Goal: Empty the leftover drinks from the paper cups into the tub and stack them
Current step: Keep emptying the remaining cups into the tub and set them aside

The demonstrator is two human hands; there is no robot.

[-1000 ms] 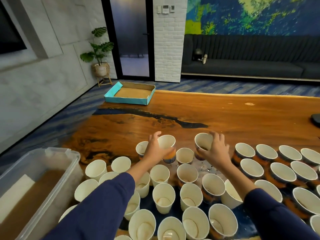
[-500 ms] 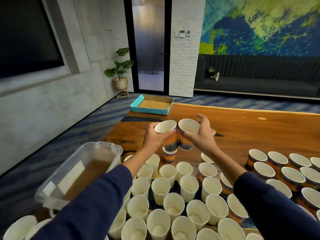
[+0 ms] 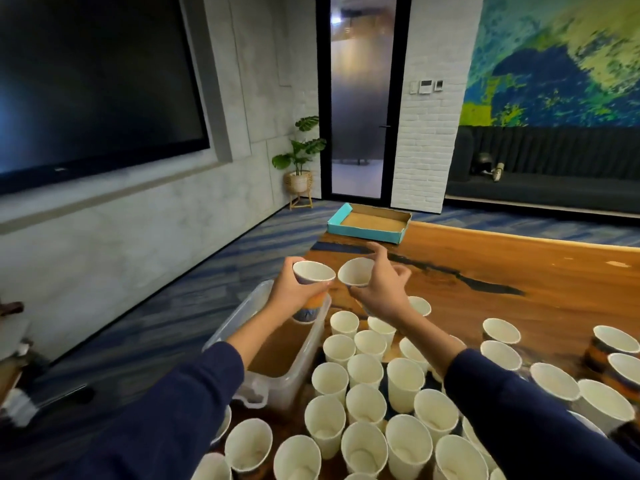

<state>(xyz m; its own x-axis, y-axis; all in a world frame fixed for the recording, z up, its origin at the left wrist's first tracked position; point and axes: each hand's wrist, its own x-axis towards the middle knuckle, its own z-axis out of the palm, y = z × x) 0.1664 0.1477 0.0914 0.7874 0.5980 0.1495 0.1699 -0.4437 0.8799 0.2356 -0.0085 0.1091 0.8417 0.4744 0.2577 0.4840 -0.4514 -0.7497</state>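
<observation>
My left hand (image 3: 292,294) grips a paper cup (image 3: 313,276) by its side, mouth up, above the far end of the clear plastic tub (image 3: 242,317). Just to its right, my right hand (image 3: 381,292) holds a second paper cup (image 3: 355,271), with the forefinger raised and thumb sticking out. The tub holds brown liquid (image 3: 280,348) and sits at the table's left edge. Several more white paper cups (image 3: 363,372) stand crowded on the wooden table (image 3: 485,258) in front of me.
A shallow teal cardboard tray (image 3: 367,223) lies at the table's far left corner. More cups (image 3: 498,355) with patterned sides stand to the right. Left of the tub the floor drops away, with dark objects (image 3: 20,393) at the frame's left edge.
Both hands lifted a cup each from the cluster and carried them left, from over the table to above the tub. The view turned left with them.
</observation>
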